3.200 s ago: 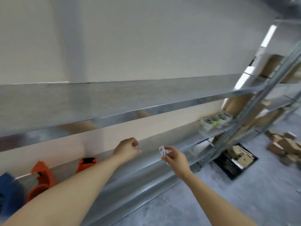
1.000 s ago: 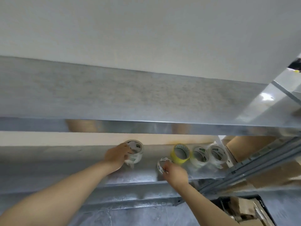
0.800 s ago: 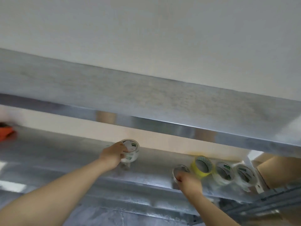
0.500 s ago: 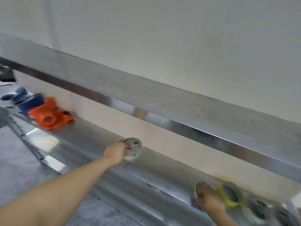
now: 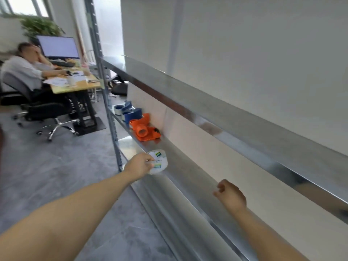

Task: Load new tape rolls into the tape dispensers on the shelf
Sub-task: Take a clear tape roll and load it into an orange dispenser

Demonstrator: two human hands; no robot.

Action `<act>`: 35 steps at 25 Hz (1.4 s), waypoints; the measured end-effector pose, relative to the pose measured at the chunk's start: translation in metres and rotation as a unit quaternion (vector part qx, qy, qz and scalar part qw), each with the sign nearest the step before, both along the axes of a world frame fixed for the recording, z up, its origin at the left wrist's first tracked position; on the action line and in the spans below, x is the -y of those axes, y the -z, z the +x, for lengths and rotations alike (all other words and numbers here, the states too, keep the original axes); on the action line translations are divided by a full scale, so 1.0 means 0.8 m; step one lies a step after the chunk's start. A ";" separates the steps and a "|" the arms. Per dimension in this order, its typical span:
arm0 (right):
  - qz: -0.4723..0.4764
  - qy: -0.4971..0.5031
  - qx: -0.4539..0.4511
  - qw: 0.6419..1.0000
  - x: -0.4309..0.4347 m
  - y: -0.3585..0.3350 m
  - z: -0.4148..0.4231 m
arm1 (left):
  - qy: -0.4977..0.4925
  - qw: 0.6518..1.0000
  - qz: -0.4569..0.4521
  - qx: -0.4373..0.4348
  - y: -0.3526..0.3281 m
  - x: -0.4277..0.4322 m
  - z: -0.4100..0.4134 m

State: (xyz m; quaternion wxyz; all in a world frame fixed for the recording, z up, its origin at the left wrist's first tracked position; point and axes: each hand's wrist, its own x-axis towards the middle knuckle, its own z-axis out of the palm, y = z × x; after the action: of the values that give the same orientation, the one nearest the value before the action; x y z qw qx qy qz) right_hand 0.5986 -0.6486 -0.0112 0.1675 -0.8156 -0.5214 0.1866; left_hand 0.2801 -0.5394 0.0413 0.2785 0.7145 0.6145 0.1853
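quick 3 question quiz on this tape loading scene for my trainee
1. True or false: the left hand grips the tape roll.
2. Which dispenser on the shelf lies nearest that roll? A) the orange dispenser B) a blue one C) a green one
3. Fill in: the hand that holds no roll is the ____ hand.

Key: 1 true; 2 A; 3 right hand.
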 end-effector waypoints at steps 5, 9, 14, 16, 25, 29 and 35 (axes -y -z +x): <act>0.069 -0.081 -0.026 0.994 -0.100 -0.038 -0.117 | -0.054 0.998 0.012 -0.011 -0.017 -0.041 -0.088; 0.110 -0.124 -0.041 0.985 -0.185 -0.071 -0.212 | -0.064 0.998 0.017 -0.007 -0.022 -0.103 -0.149; 0.133 -0.126 -0.039 0.982 -0.283 -0.089 -0.304 | -0.053 0.998 0.009 -0.012 -0.027 -0.185 -0.208; 0.125 -0.125 -0.044 0.983 -0.314 -0.088 -0.331 | -0.039 0.999 0.008 -0.015 -0.026 -0.216 -0.224; 0.083 -0.124 -0.149 0.977 -0.438 -0.057 -0.386 | 0.007 0.999 -0.022 0.043 0.005 -0.331 -0.229; -0.022 0.010 -0.325 0.945 -0.499 -0.035 -0.382 | 0.021 0.993 -0.046 0.111 0.028 -0.390 -0.207; -0.059 0.192 -0.650 0.733 -0.560 -0.015 -0.351 | 0.099 0.979 -0.072 0.162 0.049 -0.468 -0.165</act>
State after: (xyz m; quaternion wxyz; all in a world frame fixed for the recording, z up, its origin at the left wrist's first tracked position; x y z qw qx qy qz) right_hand 0.3175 -0.2002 0.0009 0.4498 -0.5862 -0.1052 0.6655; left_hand 0.1479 -0.1651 0.0021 0.4416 0.7103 0.4997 0.2253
